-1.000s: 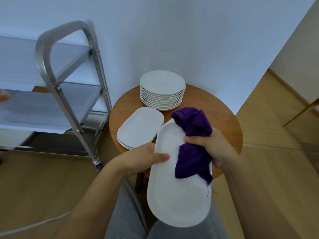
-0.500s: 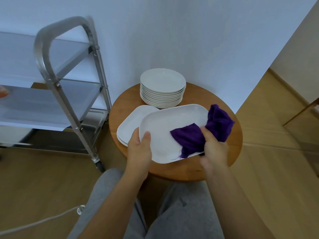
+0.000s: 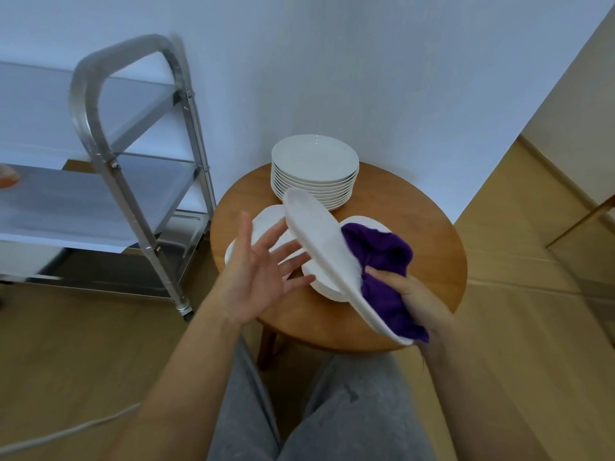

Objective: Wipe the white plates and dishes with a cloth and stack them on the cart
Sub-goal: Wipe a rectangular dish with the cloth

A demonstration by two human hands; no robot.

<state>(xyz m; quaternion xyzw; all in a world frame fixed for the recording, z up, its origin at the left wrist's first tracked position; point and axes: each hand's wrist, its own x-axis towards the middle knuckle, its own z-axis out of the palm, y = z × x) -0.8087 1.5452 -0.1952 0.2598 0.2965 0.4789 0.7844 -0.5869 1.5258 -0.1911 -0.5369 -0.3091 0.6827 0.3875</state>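
1. A metal cart [image 3: 109, 181] with bare shelves fills the upper left of the frame; no brand or writing can be read anywhere.
2. The round wooden surface [image 3: 429, 247] sits at centre.
3. A stack of round plates [image 3: 314, 171] stands at its back.
4. An oval dish [image 3: 324, 242], tilted on edge, is gripped together with the purple cloth [image 3: 382, 261] by the right hand [image 3: 419, 301], over more oval dishes [image 3: 263, 227].
5. The left hand [image 3: 258, 271] hovers beside it, fingers spread wide, holding nothing.
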